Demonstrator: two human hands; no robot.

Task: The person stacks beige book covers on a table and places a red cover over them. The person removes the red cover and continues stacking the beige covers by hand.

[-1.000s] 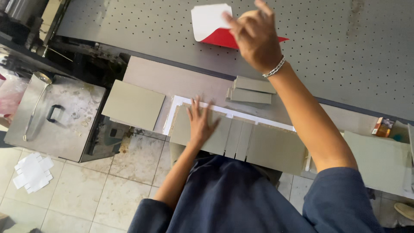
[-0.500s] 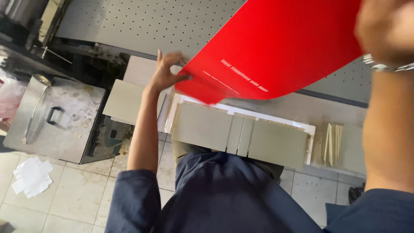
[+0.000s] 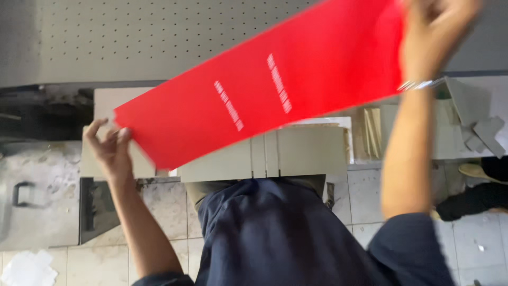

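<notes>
Nearest the camera is the person's dark blue shirt [image 3: 296,238], filling the lower middle of the view. Up from it at about 10 o'clock, the left hand [image 3: 110,151] has its fingers [image 3: 91,130] closed on the lower left corner of a large red sheet [image 3: 275,100], thumb on the near face. At 1 o'clock the right hand [image 3: 436,32], blurred and with a silver bracelet [image 3: 418,85] at the wrist, is clamped on the sheet's upper right end. The sheet hangs in the air, stretched between both hands and slanting up from 9 o'clock to 2 o'clock, with two lines of white print on it.

Under the sheet, at the worktop [image 3: 127,100] edge, lie grey board panels [image 3: 264,156] side by side on a white sheet. Further right at 3 o'clock sit more grey board pieces [image 3: 465,106], loosely piled. Beyond everything, at 12 o'clock, spreads a grey perforated surface [image 3: 132,37]. At 8 o'clock stands a worn metal box [image 3: 37,196] on the tiled floor.
</notes>
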